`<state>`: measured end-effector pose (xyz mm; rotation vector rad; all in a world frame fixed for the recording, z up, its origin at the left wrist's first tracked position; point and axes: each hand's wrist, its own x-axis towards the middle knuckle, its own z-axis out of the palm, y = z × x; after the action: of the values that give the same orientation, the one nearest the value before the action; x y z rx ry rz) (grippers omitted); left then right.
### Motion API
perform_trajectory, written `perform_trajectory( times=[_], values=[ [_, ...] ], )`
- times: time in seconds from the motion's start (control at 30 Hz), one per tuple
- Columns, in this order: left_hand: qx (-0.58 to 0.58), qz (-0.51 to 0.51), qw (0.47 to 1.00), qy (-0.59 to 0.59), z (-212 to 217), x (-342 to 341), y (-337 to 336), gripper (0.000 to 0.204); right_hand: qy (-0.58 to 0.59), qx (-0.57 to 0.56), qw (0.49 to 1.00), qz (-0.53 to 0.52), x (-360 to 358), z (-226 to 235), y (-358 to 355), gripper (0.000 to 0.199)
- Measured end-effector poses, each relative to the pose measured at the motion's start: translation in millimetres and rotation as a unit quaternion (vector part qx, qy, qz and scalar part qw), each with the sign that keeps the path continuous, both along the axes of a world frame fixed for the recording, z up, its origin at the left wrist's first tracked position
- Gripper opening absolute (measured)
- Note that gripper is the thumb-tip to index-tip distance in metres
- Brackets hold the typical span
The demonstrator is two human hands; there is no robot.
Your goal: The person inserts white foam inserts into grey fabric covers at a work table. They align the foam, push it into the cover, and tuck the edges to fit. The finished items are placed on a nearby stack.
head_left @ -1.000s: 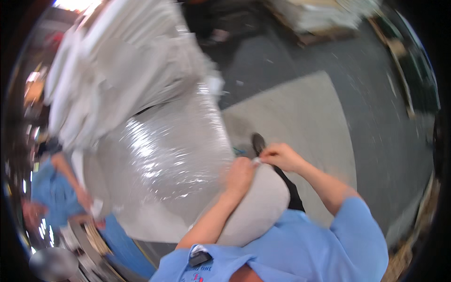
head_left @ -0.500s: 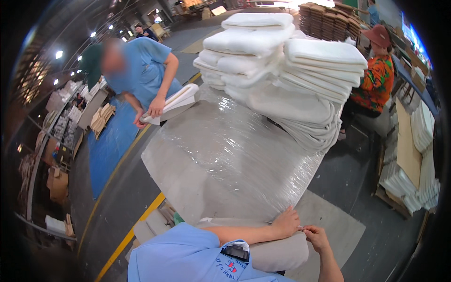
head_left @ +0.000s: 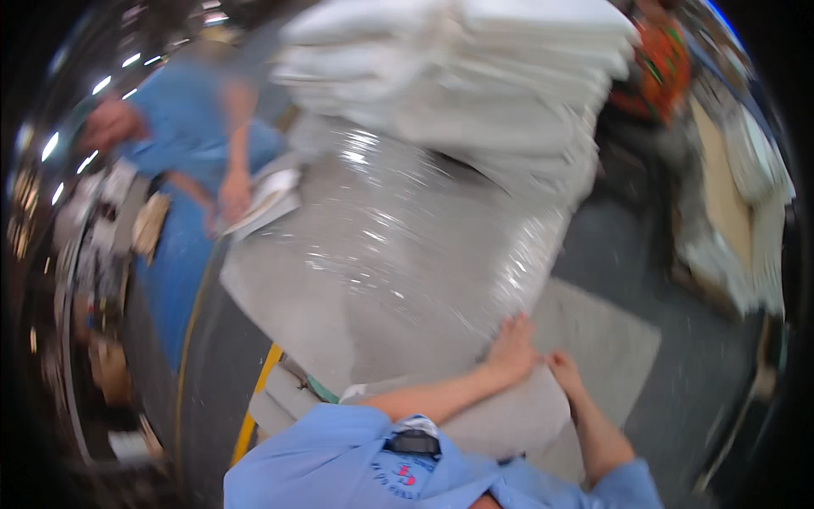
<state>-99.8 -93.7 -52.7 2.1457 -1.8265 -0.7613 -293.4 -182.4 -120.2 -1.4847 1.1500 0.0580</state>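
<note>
A grey fabric piece (head_left: 530, 416) hangs over the near edge of a table covered in clear plastic (head_left: 407, 254). My left hand (head_left: 511, 352) lies at its upper right corner, its fingers bent near the table edge and thumb toward the other hand. Just to the right, my right hand (head_left: 563, 371) pinches the same corner from the outer side. The two hands nearly touch there. Motion blur softens the fingertips, and any small thing between them cannot be made out. My left forearm crosses over the fabric.
Folded white pads (head_left: 475, 51) are stacked on grey fabric pieces (head_left: 509, 136) at the table's far side. A co-worker in blue (head_left: 195, 119) handles a folded white pad (head_left: 267, 199) at the far left corner. Stacked panels (head_left: 721, 212) stand right; another person (head_left: 661, 68) sits far right.
The view has shifted and blurred. Both my hands appear higher in the picture, still together at the fabric's corner. The co-worker at left leans further down over the pad.
</note>
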Motion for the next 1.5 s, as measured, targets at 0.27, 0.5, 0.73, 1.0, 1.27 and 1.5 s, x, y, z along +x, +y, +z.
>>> perform_trajectory(
  times=[0.27,0.5,0.73,1.0,1.27,1.5],
  values=[
    [0.004,-0.001,1.000,-0.018,-16.0,1.1,4.2,0.034,-0.036,0.434,0.884,-0.167,31.7,2.1,0.9,0.019],
    [0.022,-0.020,0.999,-0.021,-20.8,-0.2,0.8,0.033,-0.101,0.586,0.773,-0.221,26.7,-47.3,35.0,0.016],
    [0.027,-0.049,0.998,-0.008,-9.6,10.0,0.3,0.033,-0.267,0.634,0.659,-0.305,17.4,-11.9,45.9,0.025],
    [-0.010,-0.022,0.999,0.045,-17.0,6.5,7.4,0.023,-0.241,0.606,0.701,-0.287,14.2,-32.0,46.1,0.015],
    [-0.030,0.044,0.947,0.318,20.8,7.9,-21.6,0.017,-0.126,0.636,0.715,-0.262,14.7,-32.9,42.1,0.016],
    [0.005,-0.088,0.869,0.487,-1.4,-16.8,-21.7,0.028,-0.126,0.654,0.700,-0.258,8.2,-26.1,40.7,0.018]
  ],
)
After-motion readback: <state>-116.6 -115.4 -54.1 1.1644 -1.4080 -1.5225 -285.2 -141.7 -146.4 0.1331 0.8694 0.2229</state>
